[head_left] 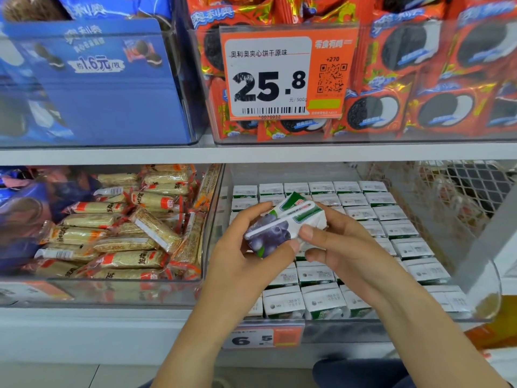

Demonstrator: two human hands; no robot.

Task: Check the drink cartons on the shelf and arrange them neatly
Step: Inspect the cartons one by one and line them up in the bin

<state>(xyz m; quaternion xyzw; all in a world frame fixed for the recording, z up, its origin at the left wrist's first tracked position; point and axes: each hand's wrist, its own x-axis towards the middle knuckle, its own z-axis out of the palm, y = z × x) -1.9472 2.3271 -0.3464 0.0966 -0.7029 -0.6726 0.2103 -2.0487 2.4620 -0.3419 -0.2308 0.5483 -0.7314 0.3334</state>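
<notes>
Grape-printed carton (282, 224) in both hands' grip, above "6.5" tag (263, 338).

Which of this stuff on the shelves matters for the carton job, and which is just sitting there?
Job:
- small white-and-green grape drink carton, gripped by left hand and right hand
- rows of white cartons in the clear bin

Not involved:
- orange-wrapped sesame bars
- red cookie packs
- blue cookie box
- orange price tag

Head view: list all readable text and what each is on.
"奥利奥夹心饼干原味", "25.8", "元/500g", "+270": orange price tag on the upper bin.
"1.6元": blue display box.
"6.5": lower price tag under the carton bin.
Print on the held carton, the shelved cartons and the snack bars: too small or blurred.
</notes>
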